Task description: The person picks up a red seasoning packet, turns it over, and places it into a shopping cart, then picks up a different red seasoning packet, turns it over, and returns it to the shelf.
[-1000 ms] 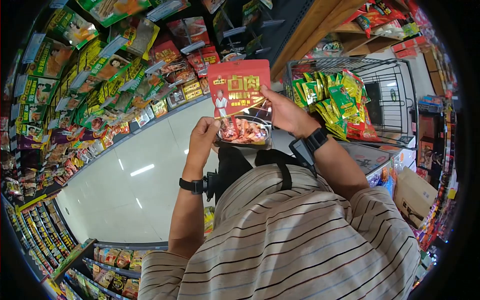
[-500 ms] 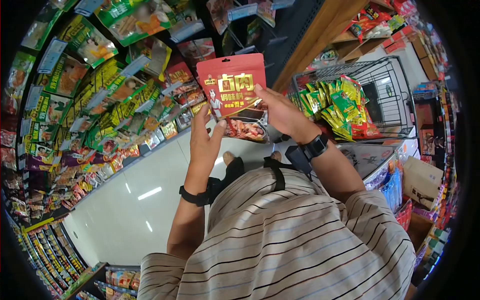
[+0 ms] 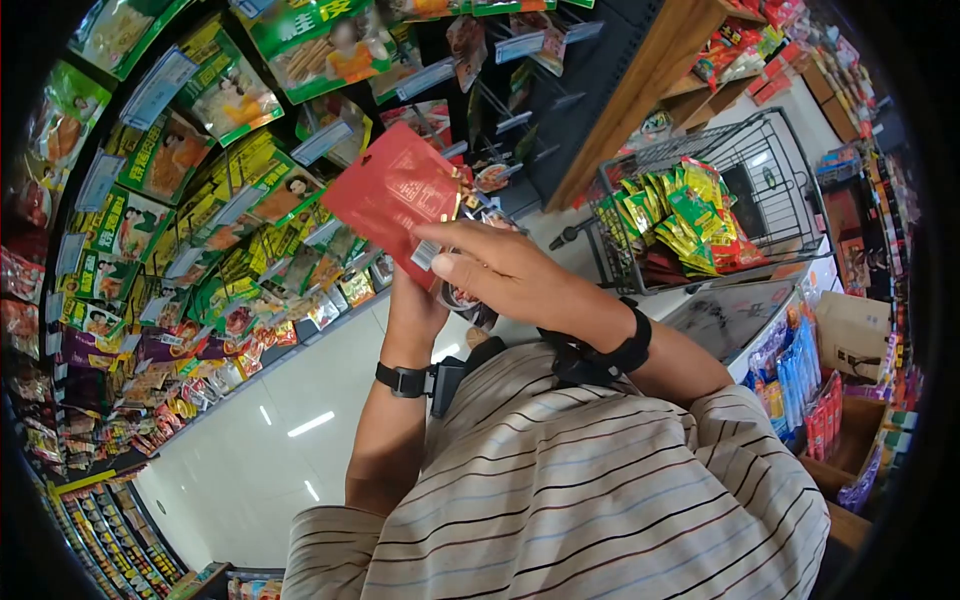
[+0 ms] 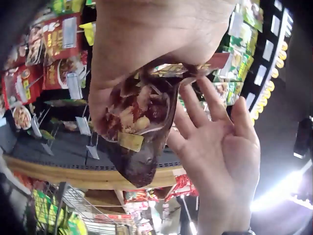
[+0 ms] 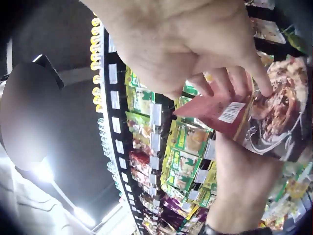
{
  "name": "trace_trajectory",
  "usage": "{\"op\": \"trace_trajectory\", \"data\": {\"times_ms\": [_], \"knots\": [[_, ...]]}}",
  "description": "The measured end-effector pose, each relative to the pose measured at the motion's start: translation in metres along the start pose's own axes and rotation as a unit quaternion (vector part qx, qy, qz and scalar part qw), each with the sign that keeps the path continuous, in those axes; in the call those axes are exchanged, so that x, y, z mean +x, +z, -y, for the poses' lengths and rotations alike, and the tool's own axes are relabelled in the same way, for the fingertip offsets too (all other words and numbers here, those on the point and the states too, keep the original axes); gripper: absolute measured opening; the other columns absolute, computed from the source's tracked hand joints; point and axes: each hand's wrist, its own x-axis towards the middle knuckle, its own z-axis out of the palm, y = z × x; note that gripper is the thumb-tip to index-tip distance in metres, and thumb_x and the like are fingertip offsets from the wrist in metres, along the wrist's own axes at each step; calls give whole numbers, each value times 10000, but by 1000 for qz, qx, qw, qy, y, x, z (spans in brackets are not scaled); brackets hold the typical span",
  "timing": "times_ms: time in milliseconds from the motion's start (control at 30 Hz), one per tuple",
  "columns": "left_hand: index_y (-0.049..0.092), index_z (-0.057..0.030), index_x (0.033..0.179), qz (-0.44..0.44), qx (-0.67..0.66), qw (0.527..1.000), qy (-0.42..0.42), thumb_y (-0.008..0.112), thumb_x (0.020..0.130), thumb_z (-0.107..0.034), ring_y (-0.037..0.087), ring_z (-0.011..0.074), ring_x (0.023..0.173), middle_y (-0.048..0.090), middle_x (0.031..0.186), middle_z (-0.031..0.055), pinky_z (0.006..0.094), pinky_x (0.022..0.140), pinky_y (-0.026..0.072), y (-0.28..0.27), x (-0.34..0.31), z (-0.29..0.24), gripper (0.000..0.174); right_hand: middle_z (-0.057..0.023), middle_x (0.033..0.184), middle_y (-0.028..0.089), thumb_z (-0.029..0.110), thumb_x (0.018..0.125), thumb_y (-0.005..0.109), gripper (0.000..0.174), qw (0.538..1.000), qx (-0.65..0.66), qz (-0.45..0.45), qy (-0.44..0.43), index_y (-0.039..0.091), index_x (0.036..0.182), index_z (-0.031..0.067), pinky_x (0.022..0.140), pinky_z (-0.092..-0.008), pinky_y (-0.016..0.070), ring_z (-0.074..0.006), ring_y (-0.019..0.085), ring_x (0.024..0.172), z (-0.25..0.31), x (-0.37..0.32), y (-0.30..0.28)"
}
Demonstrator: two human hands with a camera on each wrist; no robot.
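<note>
Aisle: stocked rack, pale floor, cart off to the right. From my remote station I log the pouch ahead of the person's shirt, red back upward. Left grip grasps it from underneath, fingers mostly hidden; I judge this hold bears the weight and exposes the print. Right grip isn't clenched: fingers extend across the pouch, touching it beside the barcode. Right forearm slants in; left forearm reaches forward.

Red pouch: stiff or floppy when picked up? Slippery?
The red pouch is probably flexible: its side edge curves in the left wrist view. It may be slippery, as its dark lower end shines there.
</note>
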Motion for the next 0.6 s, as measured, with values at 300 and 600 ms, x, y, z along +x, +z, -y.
{"op": "trace_trajectory", "data": {"times_ms": [300, 600], "knots": [[513, 8, 1349, -9, -29, 998, 58, 526, 1018, -283, 636, 250, 1145, 631, 1278, 154, 387, 968, 547, -17, -32, -19, 441, -52, 1195, 620, 273, 1032, 548, 362, 978, 116, -119, 124, 570, 1278, 9, 962, -289, 461, -131, 570, 1129, -24, -14, -35], [510, 6, 1352, 0, 35, 997, 66, 509, 1030, -339, 637, 251, 1136, 623, 1290, 161, 392, 966, 545, -15, -60, -28, 472, 68, 945, 611, 305, 1000, 606, 193, 932, 287, -27, 220, 652, 1033, 120, 746, -228, 504, -20, 583, 888, -42, -12, -13]]}}
